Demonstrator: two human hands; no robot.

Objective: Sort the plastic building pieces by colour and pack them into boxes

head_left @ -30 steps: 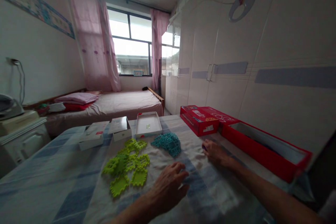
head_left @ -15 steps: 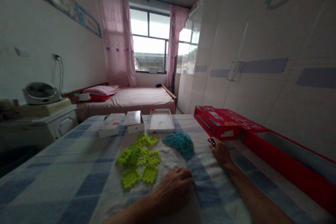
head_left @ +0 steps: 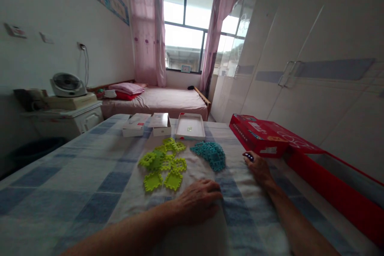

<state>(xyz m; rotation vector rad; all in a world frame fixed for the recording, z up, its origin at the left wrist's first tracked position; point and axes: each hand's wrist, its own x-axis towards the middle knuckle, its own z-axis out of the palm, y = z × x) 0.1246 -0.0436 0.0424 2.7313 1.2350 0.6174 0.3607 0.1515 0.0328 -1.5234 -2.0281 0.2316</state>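
Observation:
My left hand (head_left: 199,199) rests on the checked cloth, palm down, its fingers loosely bent and slightly apart, with nothing visible in them. It lies just in front of a group of lime-green plastic pieces with notched edges (head_left: 173,180). Beyond its fingertips is a pile of teal lattice pieces (head_left: 212,156). Farther right, my right hand (head_left: 259,169) is closed on a small dark object with white dots (head_left: 249,156), held between thumb and fingers. That hand is right of the teal pile and near the red box (head_left: 258,134).
Two white boxes (head_left: 133,130) and a shallow white tray (head_left: 181,132) stand along the table's far edge. An open red box (head_left: 327,186) runs down the right side. Past the table are a bed (head_left: 168,102), a fan (head_left: 67,85) on a cabinet, and a wardrobe (head_left: 270,44).
The camera view has tilted down and turned slightly left, so the scene sits higher and farther right. Both hands stay about where they were on the table, the right still gripping the dark object.

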